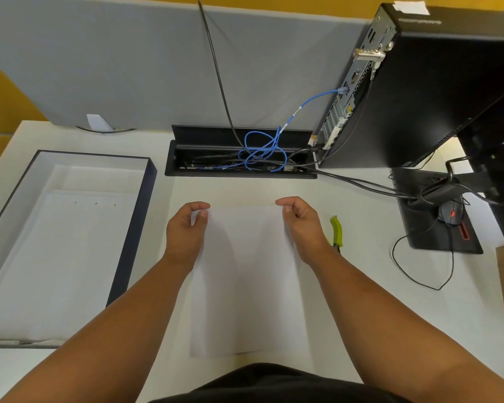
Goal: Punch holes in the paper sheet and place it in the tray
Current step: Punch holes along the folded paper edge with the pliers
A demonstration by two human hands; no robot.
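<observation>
A blank white paper sheet [245, 280] lies flat on the white desk in front of me. My left hand [186, 231] pinches its far left corner between thumb and fingers. My right hand [303, 225] pinches the far right corner the same way. A green-handled punch plier [337, 229] lies on the desk just right of my right hand, partly hidden by my wrist. The tray [134, 228], a shallow box with dark blue walls, sits at the left. It holds white sheets [70, 257], and the top one shows three small holes near its far edge.
An open cable well [186, 170] with blue and black cables sits behind the sheet. A black computer tower [434, 97] stands at the back right. A monitor base [437, 237] with a mouse and cords lies to the right. A grey partition [128, 68] closes the desk's back.
</observation>
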